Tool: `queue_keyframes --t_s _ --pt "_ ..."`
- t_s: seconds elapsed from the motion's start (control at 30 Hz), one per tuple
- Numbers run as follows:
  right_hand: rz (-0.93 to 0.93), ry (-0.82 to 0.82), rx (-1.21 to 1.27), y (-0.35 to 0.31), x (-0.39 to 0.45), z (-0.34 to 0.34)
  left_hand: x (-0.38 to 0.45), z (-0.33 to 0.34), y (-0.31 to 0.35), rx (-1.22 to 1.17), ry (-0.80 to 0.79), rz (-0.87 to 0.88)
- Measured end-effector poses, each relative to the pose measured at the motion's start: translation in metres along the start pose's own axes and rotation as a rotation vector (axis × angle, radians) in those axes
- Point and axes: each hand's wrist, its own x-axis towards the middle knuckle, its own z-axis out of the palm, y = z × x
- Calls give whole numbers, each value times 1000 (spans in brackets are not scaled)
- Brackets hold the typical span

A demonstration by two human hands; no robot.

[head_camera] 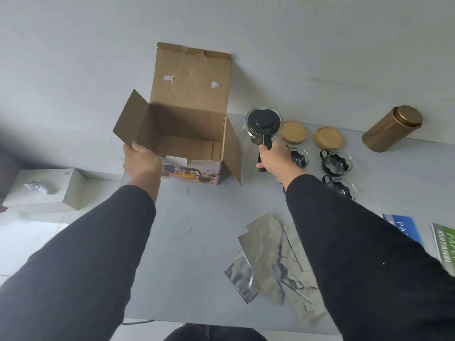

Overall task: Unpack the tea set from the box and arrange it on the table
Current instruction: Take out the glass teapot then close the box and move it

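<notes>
The open cardboard box (187, 134) stands at the far left of the grey table (202, 217), its flaps up and its inside looking bare. My left hand (139, 158) grips the box's near left corner. Just right of the box is a glass teapot (264, 124) with a black lid; my right hand (275, 158) holds its black handle. Three glass cups with black holders (336, 161) sit right of the teapot, one partly hidden behind my right hand. Two round wooden lids (327, 138) lie behind the cups.
A gold cylindrical tin (392, 129) stands at the far right against the wall. Several silver foil pouches (273, 262) lie on the near part of the table. Blue and green booklets (403, 227) sit at the right edge. A white box (46, 188) stands left of the table.
</notes>
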Motion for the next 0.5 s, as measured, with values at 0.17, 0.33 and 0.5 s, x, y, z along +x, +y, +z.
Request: queue_keyframes --t_s 0.17,0.33,0.5 --pt "6 -39 16 11 15 3 -4 0 3 48 34 20" --pt "44 -97 80 16 23 1 -5 3 3 73 69 27" --pt "74 -132 156 21 26 -1 -2 4 2 84 81 32"
